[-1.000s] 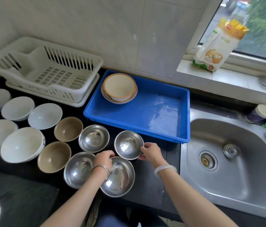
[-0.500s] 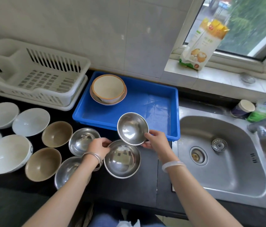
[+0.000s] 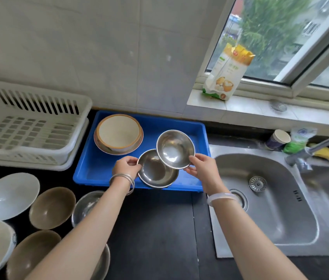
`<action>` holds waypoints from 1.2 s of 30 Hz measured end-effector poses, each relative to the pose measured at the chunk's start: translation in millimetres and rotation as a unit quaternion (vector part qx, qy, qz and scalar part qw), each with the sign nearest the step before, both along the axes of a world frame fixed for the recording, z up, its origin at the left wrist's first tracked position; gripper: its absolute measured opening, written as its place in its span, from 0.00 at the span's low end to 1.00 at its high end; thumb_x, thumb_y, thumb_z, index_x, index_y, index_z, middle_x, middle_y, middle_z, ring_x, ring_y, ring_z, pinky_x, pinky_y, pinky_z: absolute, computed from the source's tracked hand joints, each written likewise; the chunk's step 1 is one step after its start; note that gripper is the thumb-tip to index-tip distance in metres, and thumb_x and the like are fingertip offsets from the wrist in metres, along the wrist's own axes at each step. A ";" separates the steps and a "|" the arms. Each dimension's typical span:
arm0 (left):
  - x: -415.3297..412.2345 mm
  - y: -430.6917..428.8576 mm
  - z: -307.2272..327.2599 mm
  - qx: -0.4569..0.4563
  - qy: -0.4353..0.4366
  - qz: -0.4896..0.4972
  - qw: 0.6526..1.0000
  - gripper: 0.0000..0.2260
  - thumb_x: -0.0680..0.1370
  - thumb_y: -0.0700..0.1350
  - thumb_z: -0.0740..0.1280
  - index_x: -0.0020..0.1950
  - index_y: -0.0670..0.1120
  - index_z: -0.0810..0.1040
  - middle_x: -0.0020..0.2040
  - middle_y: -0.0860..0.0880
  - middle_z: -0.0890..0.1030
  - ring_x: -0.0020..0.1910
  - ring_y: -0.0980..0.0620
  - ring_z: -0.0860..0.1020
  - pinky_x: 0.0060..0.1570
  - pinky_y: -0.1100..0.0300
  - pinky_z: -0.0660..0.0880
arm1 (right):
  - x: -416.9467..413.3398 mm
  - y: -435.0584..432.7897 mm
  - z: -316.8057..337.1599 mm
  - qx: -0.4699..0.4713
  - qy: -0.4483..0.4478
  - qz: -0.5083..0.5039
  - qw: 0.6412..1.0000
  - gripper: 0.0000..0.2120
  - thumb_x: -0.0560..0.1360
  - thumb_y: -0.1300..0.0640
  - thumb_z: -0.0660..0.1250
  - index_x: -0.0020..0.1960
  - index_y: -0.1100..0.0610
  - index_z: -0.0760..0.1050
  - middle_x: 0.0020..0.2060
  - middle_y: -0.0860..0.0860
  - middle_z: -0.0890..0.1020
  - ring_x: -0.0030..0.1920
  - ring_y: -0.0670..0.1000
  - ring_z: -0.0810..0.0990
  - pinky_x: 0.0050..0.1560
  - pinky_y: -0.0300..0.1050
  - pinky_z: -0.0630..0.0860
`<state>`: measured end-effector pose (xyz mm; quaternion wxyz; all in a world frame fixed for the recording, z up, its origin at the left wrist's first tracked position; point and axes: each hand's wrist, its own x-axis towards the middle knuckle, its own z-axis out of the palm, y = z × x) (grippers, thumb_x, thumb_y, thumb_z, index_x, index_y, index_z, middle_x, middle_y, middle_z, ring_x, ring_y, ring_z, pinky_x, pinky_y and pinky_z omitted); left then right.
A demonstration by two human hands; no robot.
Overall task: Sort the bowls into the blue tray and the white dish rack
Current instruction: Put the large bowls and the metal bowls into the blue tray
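The left hand is gripping one steel bowl and the right hand is pinching another steel bowl above the blue tray.

The left forearm hid much of a steel bowl; the frame's left edge cut the white dish rack.

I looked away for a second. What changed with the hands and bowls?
Both steel bowls left the counter and moved forward over the blue tray. The left hand grips the larger steel bowl by its rim. The right hand holds the smaller steel bowl, which overlaps the larger one. The cream bowl stack, the white dish rack and the other bowls on the counter stayed put.
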<state>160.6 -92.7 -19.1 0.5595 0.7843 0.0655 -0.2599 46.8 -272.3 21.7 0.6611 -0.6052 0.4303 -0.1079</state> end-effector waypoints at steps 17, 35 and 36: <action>22.3 -55.5 -22.6 -0.163 0.131 0.087 0.974 0.11 0.75 0.33 0.65 0.56 0.41 0.75 0.47 0.46 0.78 0.38 0.50 0.77 0.35 0.56 0.76 | 49.8 -28.2 -43.9 -0.111 0.121 0.034 0.986 0.03 0.73 0.56 0.64 0.43 0.52 0.77 0.39 0.47 0.80 0.37 0.46 0.77 0.41 0.47 0.80; 54.6 -95.0 -58.6 -0.251 0.184 0.057 0.949 0.12 0.78 0.37 0.62 0.58 0.51 0.74 0.58 0.50 0.76 0.54 0.47 0.77 0.48 0.49 0.77 | 102.3 -67.7 -94.8 0.022 0.069 -0.018 0.997 0.16 0.73 0.72 0.62 0.59 0.61 0.77 0.53 0.57 0.82 0.49 0.57 0.81 0.51 0.55 0.81; 56.9 -95.5 -60.7 -0.247 0.189 0.055 0.949 0.12 0.78 0.37 0.62 0.56 0.53 0.75 0.58 0.50 0.76 0.52 0.47 0.78 0.46 0.50 0.78 | 106.4 -67.7 -98.1 0.019 0.069 -0.018 0.997 0.17 0.73 0.72 0.62 0.59 0.61 0.77 0.53 0.57 0.81 0.50 0.57 0.81 0.50 0.54 0.81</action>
